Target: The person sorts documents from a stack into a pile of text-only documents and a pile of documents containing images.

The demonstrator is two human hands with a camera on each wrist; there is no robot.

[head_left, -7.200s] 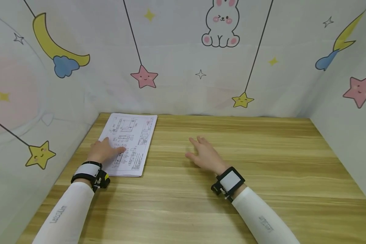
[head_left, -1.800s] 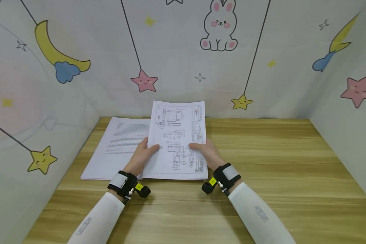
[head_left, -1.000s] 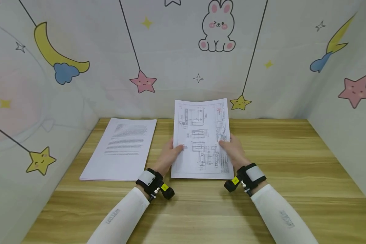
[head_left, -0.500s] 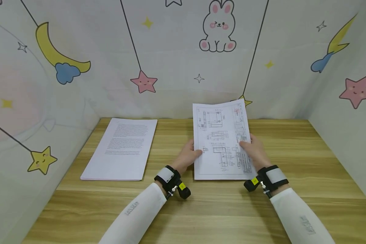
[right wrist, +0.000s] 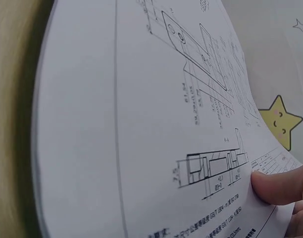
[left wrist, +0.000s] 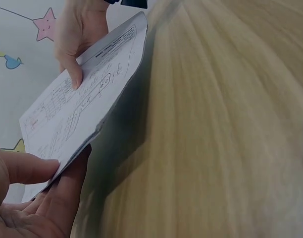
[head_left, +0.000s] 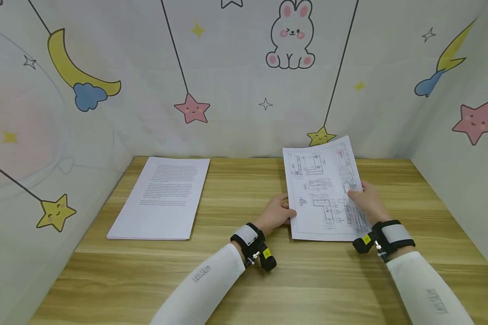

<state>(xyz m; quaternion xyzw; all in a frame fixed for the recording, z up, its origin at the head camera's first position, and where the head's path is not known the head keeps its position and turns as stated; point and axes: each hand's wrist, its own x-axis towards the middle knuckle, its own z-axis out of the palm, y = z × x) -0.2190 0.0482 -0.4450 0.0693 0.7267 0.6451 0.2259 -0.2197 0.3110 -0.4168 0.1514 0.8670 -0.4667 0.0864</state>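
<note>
A thin stack of paper sheets (head_left: 321, 180), its top page printed with a technical drawing, is held up off the table right of centre. My left hand (head_left: 274, 213) pinches its left edge, thumb on the printed face and fingers beneath, as the left wrist view shows. At the opposite edge my right hand (head_left: 369, 201) grips the sheets, with the thumb (right wrist: 280, 186) lying on the page in the right wrist view. The sheets bow slightly and their far right corner is raised. A second paper stack (head_left: 162, 198), topped by a page of text lines, lies on the left.
The wood-grain table (head_left: 244, 280) runs back to a white cloth backdrop (head_left: 236, 131) with printed stars, a moon and a rabbit. Similar cloth walls close in the left and right sides. Each wrist wears a strapped camera.
Both hands first lay apart, the left on the drawing stack. The drawing sheets were then lifted, exposing the text page, and carried rightward. Lately they tilt more, right corner up.
</note>
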